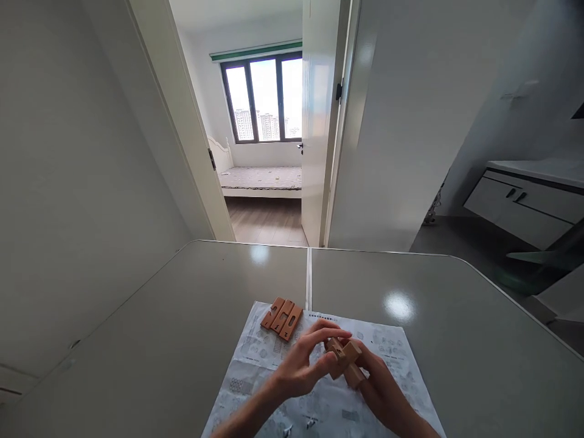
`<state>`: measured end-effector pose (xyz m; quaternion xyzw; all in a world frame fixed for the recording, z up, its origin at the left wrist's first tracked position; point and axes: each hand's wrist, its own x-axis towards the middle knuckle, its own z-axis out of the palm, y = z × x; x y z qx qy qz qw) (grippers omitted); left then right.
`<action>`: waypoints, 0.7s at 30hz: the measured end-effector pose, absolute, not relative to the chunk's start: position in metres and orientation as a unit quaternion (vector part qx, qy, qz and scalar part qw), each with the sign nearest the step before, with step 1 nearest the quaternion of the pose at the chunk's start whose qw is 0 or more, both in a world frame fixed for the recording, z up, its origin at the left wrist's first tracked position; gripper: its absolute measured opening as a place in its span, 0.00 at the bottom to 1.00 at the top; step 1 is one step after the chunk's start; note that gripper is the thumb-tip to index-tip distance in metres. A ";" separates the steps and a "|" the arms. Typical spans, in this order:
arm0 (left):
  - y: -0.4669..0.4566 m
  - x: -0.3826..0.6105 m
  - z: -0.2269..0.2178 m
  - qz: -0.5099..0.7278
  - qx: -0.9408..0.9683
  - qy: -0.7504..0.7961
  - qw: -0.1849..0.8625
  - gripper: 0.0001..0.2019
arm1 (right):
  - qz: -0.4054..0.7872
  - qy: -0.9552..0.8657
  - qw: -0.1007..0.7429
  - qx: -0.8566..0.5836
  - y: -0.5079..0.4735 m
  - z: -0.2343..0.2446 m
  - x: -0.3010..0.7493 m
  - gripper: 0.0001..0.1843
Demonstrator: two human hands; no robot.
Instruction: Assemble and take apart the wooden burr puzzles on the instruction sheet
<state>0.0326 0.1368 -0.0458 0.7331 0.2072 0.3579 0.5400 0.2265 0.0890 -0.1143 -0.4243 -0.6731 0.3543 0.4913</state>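
Several interlocking wooden puzzle blocks (350, 353), fitted together crosswise, are held between my hands above a printed sheet (255, 377). My left hand (308, 359) grips them from the left, thumb at the near side and fingers over the top. From the right, my right hand (376, 374) is closed around the same blocks; most of its fingers are hidden behind them. Beyond my left hand, three notched wooden pieces lie side by side on the sheet: one marked 1 (269, 317), one marked 3 (280, 321) and one marked 2 (292, 322).
The sheet lies on a glossy grey table (182, 340) with a seam down its middle. Small dark-and-white bits (287, 431) show near the sheet's front. Past the far table edge, an open door (317, 121) leads to a room with a bed (260, 177).
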 end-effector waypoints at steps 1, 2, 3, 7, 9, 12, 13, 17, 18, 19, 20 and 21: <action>0.136 0.033 -0.046 0.360 0.735 0.212 0.534 0.29 | 0.355 -0.668 0.498 -0.423 0.089 -0.115 0.227 0.13; 0.136 0.033 -0.046 0.362 0.736 0.218 0.528 0.29 | 0.356 -0.664 0.504 -0.423 0.089 -0.117 0.227 0.14; 0.135 0.034 -0.046 0.365 0.736 0.226 0.523 0.29 | 0.354 -0.660 0.509 -0.425 0.090 -0.118 0.228 0.15; 0.134 0.036 -0.046 0.367 0.739 0.232 0.515 0.29 | 0.332 -0.653 0.525 -0.433 0.092 -0.120 0.230 0.14; 0.134 0.038 -0.048 0.364 0.746 0.224 0.510 0.29 | 0.319 -0.654 0.529 -0.437 0.093 -0.119 0.230 0.13; 0.133 0.041 -0.053 0.361 0.757 0.232 0.492 0.24 | 0.313 -0.661 0.520 -0.442 0.094 -0.117 0.228 0.10; 0.133 0.042 -0.054 0.365 0.757 0.240 0.485 0.21 | 0.315 -0.664 0.514 -0.441 0.094 -0.116 0.227 0.10; 0.136 0.044 -0.055 0.386 0.746 0.273 0.468 0.18 | 0.318 -0.661 0.508 -0.452 0.095 -0.116 0.226 0.12; 0.136 0.043 -0.054 0.387 0.744 0.281 0.467 0.18 | 0.316 -0.658 0.506 -0.459 0.096 -0.116 0.227 0.13; 0.137 0.043 -0.053 0.385 0.743 0.286 0.467 0.18 | 0.313 -0.659 0.501 -0.465 0.096 -0.116 0.227 0.13; 0.138 0.042 -0.052 0.384 0.742 0.289 0.468 0.17 | 0.308 -0.663 0.496 -0.469 0.096 -0.117 0.228 0.13; 0.138 0.041 -0.051 0.381 0.742 0.290 0.469 0.16 | 0.298 -0.669 0.490 -0.472 0.096 -0.117 0.229 0.13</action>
